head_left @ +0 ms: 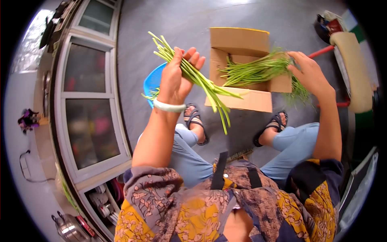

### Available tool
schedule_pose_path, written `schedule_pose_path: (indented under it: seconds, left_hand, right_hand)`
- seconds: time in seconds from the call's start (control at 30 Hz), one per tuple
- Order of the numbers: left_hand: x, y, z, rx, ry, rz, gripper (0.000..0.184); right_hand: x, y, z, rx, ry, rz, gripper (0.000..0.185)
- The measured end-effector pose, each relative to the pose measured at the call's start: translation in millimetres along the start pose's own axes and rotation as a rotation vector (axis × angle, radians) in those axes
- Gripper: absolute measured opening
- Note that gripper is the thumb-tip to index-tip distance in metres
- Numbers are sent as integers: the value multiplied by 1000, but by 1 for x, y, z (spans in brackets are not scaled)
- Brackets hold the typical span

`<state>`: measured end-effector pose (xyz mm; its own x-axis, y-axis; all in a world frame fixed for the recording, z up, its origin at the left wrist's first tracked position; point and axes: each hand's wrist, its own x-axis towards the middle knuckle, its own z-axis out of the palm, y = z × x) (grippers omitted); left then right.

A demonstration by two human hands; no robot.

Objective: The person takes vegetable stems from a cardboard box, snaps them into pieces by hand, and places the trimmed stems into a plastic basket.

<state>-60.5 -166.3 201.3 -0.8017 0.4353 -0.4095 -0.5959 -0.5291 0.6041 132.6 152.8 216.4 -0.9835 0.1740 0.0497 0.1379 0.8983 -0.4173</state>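
My left hand (177, 76), with a pale bangle at the wrist, holds a bunch of long, thin green stalks (211, 88) between thumb and fingers. The stalks slant down to the right, their lower ends hanging free. Beneath that hand is a blue basket (151, 80), partly hidden, with some cut green pieces (152, 94) in it. An open cardboard box (240, 39) holds more green stalks (254, 71), whose feathery tops spill over its right side. At those tops, my right hand (308, 72) has thumb and fingers apart; whether it touches them is unclear.
Glass-fronted cabinets (86, 68) run along the left, with a metal pot (70, 228) on the counter. My sandalled feet (196, 125) stand either side of the box's near flap. To the right is a padded seat (350, 72) with red legs.
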Motion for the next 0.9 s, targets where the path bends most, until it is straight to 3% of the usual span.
schedule_pose_path:
  seconds: [0.07,0.13,0.2,0.23,0.27,0.33,0.43,0.47,0.6,0.63,0.77,0.9]
  left_hand:
    - [13,37,-9,90,95,125,18]
    - [34,75,-40,374,148,310,19]
    - [52,111,-86,580,72,375,25]
    - [51,113,-88,725,179,418,19]
    - [55,122,-106,911,224,422,21]
    - [78,114,-164,1585,211,833,22]
    - [88,86,-213,1930,123,777,22]
    - [90,76,-223,1984,111,599,18]
    - [112,33,-271,2056,11,458,13]
    - [117,25,-276,2129,33,342,13]
    - [139,-3,-297,2029,72,432,16]
    - [151,-26,-304,2040,166,541,30]
  right_hand:
    - [-2,-7,1,45,-6,-73,35]
    - [-2,-15,-1,62,-61,-2,34]
    - [-4,-16,5,56,-94,19,33]
    - [-4,-13,9,44,-96,2,34]
    - [-5,-19,6,20,-97,-12,34]
    - [-4,-19,11,10,-115,-12,35]
    - [-1,-20,17,10,-147,-19,36]
    - [1,-21,20,11,-157,-24,36]
    - [11,-26,31,4,-240,61,38]
    - [13,-26,32,-6,-263,73,39]
    - [23,-30,43,-68,-300,84,40]
    - [32,-33,50,-79,-370,111,41]
